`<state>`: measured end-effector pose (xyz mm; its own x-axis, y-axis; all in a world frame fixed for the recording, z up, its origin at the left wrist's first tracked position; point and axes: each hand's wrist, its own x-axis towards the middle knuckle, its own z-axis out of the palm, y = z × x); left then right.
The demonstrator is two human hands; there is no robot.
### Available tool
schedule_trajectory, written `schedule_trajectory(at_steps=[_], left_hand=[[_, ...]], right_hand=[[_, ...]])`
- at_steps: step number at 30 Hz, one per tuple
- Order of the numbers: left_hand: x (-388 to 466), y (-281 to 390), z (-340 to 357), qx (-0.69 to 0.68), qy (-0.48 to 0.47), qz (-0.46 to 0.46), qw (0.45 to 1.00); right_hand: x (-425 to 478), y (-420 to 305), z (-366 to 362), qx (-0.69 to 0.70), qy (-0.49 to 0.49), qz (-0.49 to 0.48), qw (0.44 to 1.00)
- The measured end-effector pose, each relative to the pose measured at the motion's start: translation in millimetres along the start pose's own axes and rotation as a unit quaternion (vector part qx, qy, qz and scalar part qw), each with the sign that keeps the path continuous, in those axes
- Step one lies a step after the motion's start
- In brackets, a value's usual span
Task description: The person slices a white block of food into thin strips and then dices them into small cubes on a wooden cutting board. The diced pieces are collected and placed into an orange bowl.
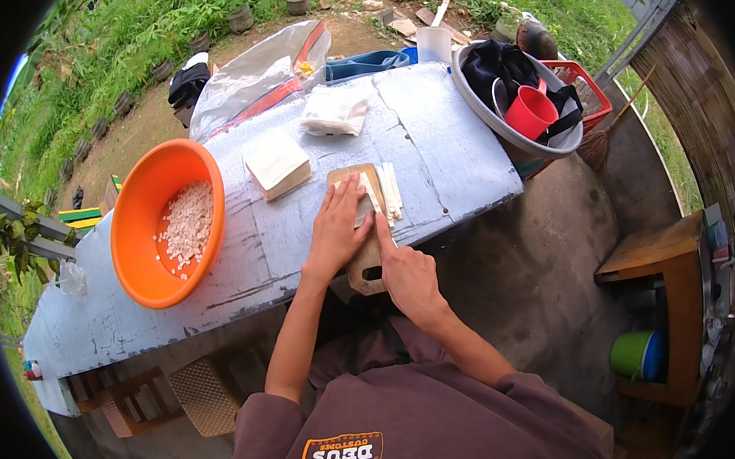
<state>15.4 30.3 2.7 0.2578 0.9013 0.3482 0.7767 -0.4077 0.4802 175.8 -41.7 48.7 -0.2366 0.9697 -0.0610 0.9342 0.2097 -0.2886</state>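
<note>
My left hand (341, 228) lies flat on pale thin sheets (364, 212) on a wooden cutting board (364, 258). My right hand (410, 274) grips a knife (395, 243), its index finger stretched along the blade beside the sheets; the handle is hidden in the hand. Cut pale strips (390, 191) lie along the board's right edge. A square stack of similar sheets (279, 167) stands to the left, and a plastic packet (334, 111) lies behind it. Farther left, an orange basin (213, 237) holds many small pale square pieces (189, 223).
The table (426, 158) has a worn light-blue top. At its right stands a grey tub (570, 150) with dark cloth and a red mug (531, 112). A clear plastic sack (253, 79) lies at the far edge. Below left are woven-seat stools (205, 397).
</note>
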Motion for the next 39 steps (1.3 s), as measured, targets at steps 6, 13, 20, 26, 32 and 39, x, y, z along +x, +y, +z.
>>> schedule_trajectory(at_steps=[6,13,20,26,32,39], left_hand=[[0.0,-1.3,1.9,0.002,-0.001,0.000,1.000],[-0.9,-1.6,4.1,0.004,0.007,0.001,1.000],[-9.7,-3.1,3.7,-0.049,0.023,-0.026,0.998],[-10.7,-5.5,1.3,-0.070,0.024,-0.009,0.997],[-11.2,-2.7,-2.1,-0.057,0.018,-0.012,0.998],[-9.8,-2.6,-4.0,-0.052,0.011,-0.017,0.998]], right_hand=[[-13.1,2.8,2.7,-0.018,0.002,-0.002,1.000],[-39.3,8.3,5.1,-0.028,0.027,-0.016,0.999],[-35.0,8.5,1.6,0.018,0.017,0.022,0.999],[7.9,8.4,-7.2,0.043,0.014,0.042,0.998],[28.3,16.0,-21.9,0.054,0.025,0.038,0.998],[38.6,-0.8,-4.6,0.058,0.000,0.000,0.998]])
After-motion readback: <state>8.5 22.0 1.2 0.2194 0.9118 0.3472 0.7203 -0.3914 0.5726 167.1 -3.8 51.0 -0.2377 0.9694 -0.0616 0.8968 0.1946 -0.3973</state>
